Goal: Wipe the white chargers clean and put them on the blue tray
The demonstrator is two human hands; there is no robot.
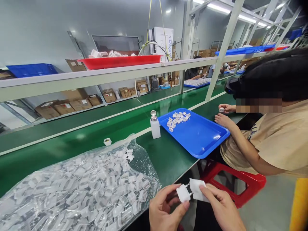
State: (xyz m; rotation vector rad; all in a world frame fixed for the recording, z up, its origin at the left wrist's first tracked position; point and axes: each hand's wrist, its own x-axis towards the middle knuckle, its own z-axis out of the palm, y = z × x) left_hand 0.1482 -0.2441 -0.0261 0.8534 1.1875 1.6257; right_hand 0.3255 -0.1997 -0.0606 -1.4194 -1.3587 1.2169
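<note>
Between the thumb and fingers of my left hand [166,207] is a white two-pin charger plug [183,193], its pins pointing right. My right hand [222,205] pinches a small white cloth or wipe [197,189] close beside the pins; whether the two touch I cannot tell. Both hands are in front of the bench edge, at the bottom of the view. To their left, a clear plastic bag [144,154] lies on the green bench with a large heap of white charger plugs [96,189] in it.
A blue tray [199,138] holds several white plugs at its far corner. Next to it stands a white pump bottle [155,126]. One loose white piece [107,141] lies on the green belt. At right, a co-worker [260,141] sits on a red stool [250,183]. A red tray [120,61] rests on the shelf above.
</note>
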